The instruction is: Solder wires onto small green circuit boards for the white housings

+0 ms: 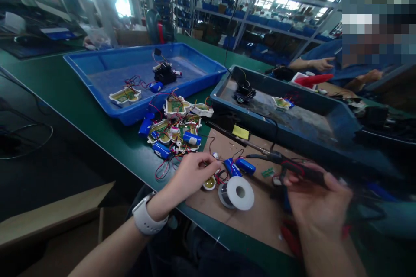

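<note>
Head view: iron up in the right hand, wired piece under the left

White-rimmed piece (209,183): on the brown sheet (260,227), red and black wires beside it, just under the left hand (191,173). Left grip curled, thumb and fingertips close together; cannot tell whether anything is pinched

Right hand (320,205): grip wrapped round the handle of a soldering iron (280,159), shaft slanting toward a yellow pad (241,132); contact there unclear

Step, by my reading: placing wires while the iron waits. Next move would seem to call for a steady left grip, the hot tip guided in clear of those fingers

Close by: solder spool (231,198), two blue cylinders (246,165), small green board (268,172)

Farther out: heaped wired casings (175,106) on the green table (58,80), blue tray (130,114) behind; a co-worker's hand (321,65) beyond
</note>
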Demonstrator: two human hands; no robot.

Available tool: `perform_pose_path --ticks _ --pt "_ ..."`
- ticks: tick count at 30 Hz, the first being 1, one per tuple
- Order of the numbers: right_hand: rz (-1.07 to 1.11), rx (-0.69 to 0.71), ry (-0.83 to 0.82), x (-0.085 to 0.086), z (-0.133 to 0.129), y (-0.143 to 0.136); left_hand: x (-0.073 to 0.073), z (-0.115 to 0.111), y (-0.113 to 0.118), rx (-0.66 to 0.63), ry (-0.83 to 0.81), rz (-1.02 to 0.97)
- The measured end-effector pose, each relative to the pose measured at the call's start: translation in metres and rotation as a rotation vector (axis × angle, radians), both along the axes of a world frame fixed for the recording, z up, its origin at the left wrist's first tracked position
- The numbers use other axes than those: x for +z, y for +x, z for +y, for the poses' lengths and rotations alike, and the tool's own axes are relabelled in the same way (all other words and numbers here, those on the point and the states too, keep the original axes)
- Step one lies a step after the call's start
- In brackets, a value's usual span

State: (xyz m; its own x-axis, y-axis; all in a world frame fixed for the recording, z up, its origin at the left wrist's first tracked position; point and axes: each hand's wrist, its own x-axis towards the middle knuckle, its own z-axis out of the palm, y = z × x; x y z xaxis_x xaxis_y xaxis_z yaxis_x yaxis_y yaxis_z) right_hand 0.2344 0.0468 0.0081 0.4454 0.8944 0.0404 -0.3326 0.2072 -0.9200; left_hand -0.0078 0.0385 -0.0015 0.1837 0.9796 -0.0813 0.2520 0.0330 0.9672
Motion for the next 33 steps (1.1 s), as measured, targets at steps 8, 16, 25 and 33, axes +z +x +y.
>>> perform_pose_path --ticks 8,16,25,33 --pt "-0.225 0.084 0.064 -0.001 -0.015 0.009 0.003 0.000 0.002 -0.014 -0.086 -0.057" --pt "-0.331 0.103 0.075 -0.004 -0.014 0.006 0.000 0.000 0.003 -0.005 -0.091 -0.008" --pt "-0.390 0.072 0.095 -0.003 -0.013 0.005 -0.003 0.000 0.002 -0.013 -0.069 0.025" --pt "-0.393 0.059 0.071 -0.002 -0.014 0.003 -0.001 0.000 0.003 -0.022 -0.080 0.018"
